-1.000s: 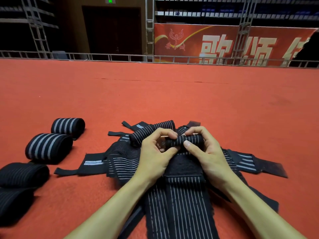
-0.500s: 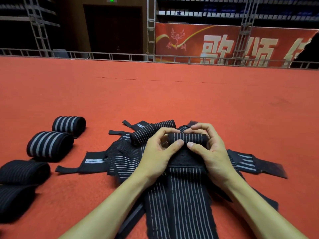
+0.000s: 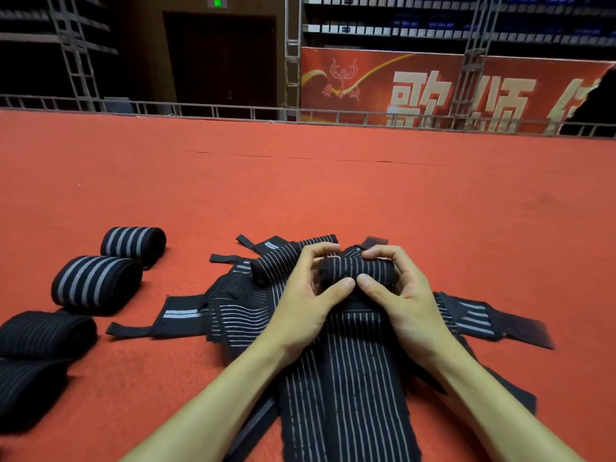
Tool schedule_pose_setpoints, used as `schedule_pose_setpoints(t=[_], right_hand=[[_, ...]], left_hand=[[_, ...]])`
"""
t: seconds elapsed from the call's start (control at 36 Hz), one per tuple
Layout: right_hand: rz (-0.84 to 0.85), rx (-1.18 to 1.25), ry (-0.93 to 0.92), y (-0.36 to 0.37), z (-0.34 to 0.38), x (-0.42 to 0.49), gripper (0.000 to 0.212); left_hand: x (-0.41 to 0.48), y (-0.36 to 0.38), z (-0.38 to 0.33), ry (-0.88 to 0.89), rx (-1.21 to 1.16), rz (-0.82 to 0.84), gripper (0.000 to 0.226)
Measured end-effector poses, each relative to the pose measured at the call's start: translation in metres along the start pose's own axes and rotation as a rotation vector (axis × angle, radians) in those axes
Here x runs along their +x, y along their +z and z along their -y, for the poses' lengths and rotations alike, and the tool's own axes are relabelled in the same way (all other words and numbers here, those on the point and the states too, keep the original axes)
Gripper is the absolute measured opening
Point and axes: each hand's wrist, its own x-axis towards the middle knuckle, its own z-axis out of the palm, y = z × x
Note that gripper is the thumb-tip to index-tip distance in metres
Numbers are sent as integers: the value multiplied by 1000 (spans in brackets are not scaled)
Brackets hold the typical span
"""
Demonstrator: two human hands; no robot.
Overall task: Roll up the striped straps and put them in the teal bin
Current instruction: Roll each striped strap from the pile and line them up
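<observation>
Hands side by side, left hand (image 3: 305, 295) and right hand (image 3: 405, 295) gripping strap roll (image 3: 355, 266), thumbs touching, fingers curled over.

**Dim hall with a red floor**

A red carpet floor (image 3: 333, 195) stretches away to a low metal railing (image 3: 233, 112). Beyond it stands a dark doorway (image 3: 220, 61) under a lit green exit sign (image 3: 217, 2). A metal truss (image 3: 76, 51) rises far left. A red banner (image 3: 433, 85) with large pale characters hangs far right.
</observation>
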Motion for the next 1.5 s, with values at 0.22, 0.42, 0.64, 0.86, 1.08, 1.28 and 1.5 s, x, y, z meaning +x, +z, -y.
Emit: schedule_pose_setpoints(t=[0.22, 0.42, 0.64, 0.86, 1.08, 1.28, 1.5], right_hand=[[31, 3, -28, 4, 2, -2, 28], [44, 56, -8, 4, 4, -3, 29], [29, 130, 31, 6, 5, -2, 29], [13, 79, 21, 9, 5, -2, 19], [-21, 156, 6, 8, 9, -4, 18], [-19, 99, -73, 10, 8, -5, 25], [-22, 70, -96, 12, 8, -5, 18]], left_hand=[[-4, 3, -4, -124, -64, 130, 25], [-1, 2, -1, -102, -76, 102, 15], [1, -2, 1, 49, -7, 23, 26], [0, 2, -2, 107, 89, 12, 31], [-2, 3, -1, -82, -93, 88, 30], [0, 5, 4, -148, -129, 100, 17], [4, 3, 5, -86, -259, 40, 26]])
